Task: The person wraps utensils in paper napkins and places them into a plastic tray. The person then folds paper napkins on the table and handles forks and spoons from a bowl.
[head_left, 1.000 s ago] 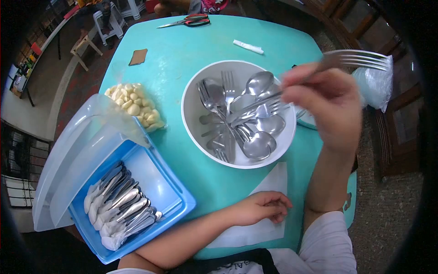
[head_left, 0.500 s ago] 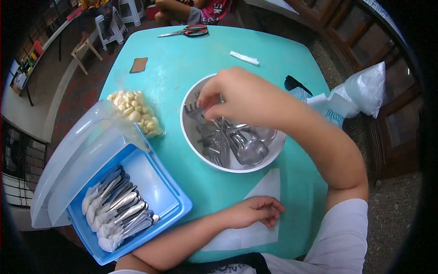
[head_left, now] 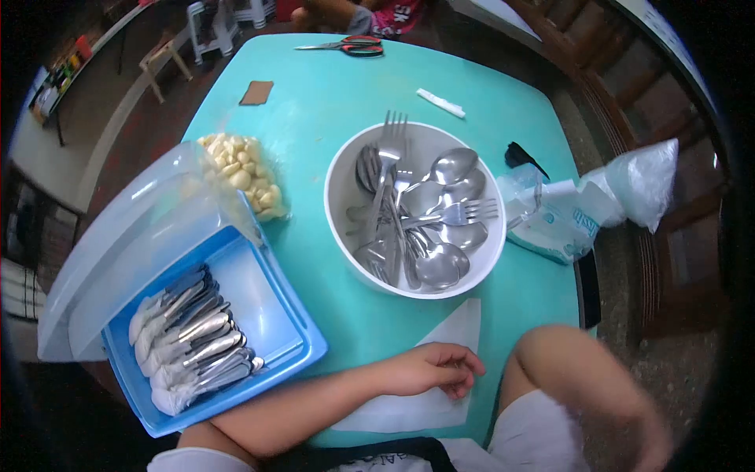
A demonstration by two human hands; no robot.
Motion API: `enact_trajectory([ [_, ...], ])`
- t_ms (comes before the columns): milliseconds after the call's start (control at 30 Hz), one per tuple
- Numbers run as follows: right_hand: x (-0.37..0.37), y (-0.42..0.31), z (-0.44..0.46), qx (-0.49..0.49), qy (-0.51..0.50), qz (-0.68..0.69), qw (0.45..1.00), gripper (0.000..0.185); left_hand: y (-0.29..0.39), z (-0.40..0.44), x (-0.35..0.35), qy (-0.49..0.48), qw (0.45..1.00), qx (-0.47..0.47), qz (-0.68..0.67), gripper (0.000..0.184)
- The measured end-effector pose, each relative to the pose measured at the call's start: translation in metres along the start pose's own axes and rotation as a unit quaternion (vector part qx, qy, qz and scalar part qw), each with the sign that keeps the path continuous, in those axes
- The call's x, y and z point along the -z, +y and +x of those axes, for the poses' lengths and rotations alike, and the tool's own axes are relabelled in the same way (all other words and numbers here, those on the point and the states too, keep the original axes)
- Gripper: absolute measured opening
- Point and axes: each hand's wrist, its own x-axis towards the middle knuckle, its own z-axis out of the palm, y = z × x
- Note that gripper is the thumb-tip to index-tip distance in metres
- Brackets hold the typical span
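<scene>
My left hand [head_left: 429, 370] rests with loosely curled fingers, apart, on a folded white tissue [head_left: 393, 413] at the near edge of the table. Nothing shows in it. My right hand [head_left: 649, 440] is low at the right, off the table, smeared by motion; its fingers cannot be made out. In front of me a white bowl [head_left: 336, 228] holds several loose forks [head_left: 391, 141] and spoons [head_left: 439, 267]. At the left, an open blue box [head_left: 295, 346] contains several cutlery bundles [head_left: 197, 338] with tissue round one end.
A bag of peeled garlic [head_left: 244, 173] lies behind the box's raised clear lid [head_left: 102, 252]. Scissors [head_left: 354, 46], a brown card piece [head_left: 256, 93] and a white roll [head_left: 440, 103] lie farther back. Tissue packs [head_left: 558, 220] are right of the bowl. A person [head_left: 346, 16] sits beyond the table.
My right hand has left the bowl and swung down to the right, off the table. A fork now leans upright at the bowl's back. The view has shifted slightly. My left hand stays on the tissue.
</scene>
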Motion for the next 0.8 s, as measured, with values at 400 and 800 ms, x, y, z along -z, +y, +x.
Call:
enact_trajectory([
  [400,-0.012,-0.033,-0.036,0.224,-0.228,0.192,0.928,0.023,0.004,-0.003,-0.006,0.011,1.0,-0.005,0.002,0.031],
  [800,-0.012,-0.041,-0.042,0.244,-0.243,0.222,0.912,0.025,0.004,-0.004,-0.004,0.002,1.0,-0.008,0.009,0.031],
])
